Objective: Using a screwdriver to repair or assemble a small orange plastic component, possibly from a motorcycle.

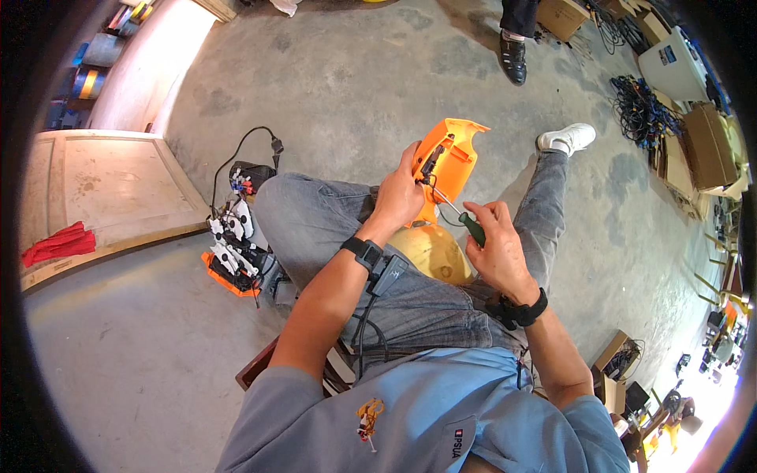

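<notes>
My left hand (400, 195) grips an orange plastic housing (455, 169) by its left side, holding it up in front of my knees. A black part with thin dark wires (430, 164) sits inside the housing. My right hand (498, 251) is closed round the green handle of a screwdriver (473, 229). The screwdriver's metal shaft points up and left, its tip near the black part; whether it touches a screw is too small to tell. Under the housing, a round yellowish surface (436, 254) shows between my legs.
Left of my knee lies a disassembled device (233, 248) with white and orange parts and a black cable. A wooden panel (110, 189) bears a red cloth (59, 243). Another person's shoe (512, 59) stands ahead. Bundled cables (643, 110) and cardboard boxes (710, 146) line the right.
</notes>
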Available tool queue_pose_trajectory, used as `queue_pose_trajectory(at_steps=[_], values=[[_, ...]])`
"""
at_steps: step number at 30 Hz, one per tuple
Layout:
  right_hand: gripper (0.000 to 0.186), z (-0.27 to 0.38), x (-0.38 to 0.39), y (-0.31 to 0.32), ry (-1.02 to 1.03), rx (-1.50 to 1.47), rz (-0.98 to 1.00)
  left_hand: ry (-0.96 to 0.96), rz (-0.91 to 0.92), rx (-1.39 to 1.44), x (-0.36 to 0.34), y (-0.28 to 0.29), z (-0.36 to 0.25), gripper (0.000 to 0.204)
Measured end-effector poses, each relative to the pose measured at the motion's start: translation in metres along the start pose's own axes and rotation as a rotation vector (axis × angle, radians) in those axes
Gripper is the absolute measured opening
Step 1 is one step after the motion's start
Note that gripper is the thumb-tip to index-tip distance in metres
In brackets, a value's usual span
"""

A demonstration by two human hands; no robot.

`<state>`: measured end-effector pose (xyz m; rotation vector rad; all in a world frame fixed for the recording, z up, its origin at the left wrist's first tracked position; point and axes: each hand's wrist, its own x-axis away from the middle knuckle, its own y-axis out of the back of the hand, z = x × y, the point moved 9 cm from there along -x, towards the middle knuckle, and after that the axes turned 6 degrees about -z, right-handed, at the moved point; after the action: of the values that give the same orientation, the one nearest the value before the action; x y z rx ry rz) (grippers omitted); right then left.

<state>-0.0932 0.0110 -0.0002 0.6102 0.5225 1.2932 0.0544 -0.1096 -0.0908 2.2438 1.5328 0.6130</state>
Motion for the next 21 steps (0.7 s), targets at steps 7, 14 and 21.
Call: queue_pose_trajectory(at_steps=[7, 14, 21], values=[[0.029, 0.010, 0.003, 0.017, 0.127, 0.076, -0.132, 0.101, 0.077, -0.007, 0.001, -0.005, 0.007, 0.077], [0.021, 0.012, 0.006, 0.009, 0.142, 0.111, -0.103, 0.049, 0.101, -0.028, 0.006, -0.004, 0.002, 0.076], [0.023, -0.038, 0.006, -0.006, -0.434, -0.359, 0.090, -0.004, 0.080, 0.041, 0.003, -0.005, 0.006, 0.076]])
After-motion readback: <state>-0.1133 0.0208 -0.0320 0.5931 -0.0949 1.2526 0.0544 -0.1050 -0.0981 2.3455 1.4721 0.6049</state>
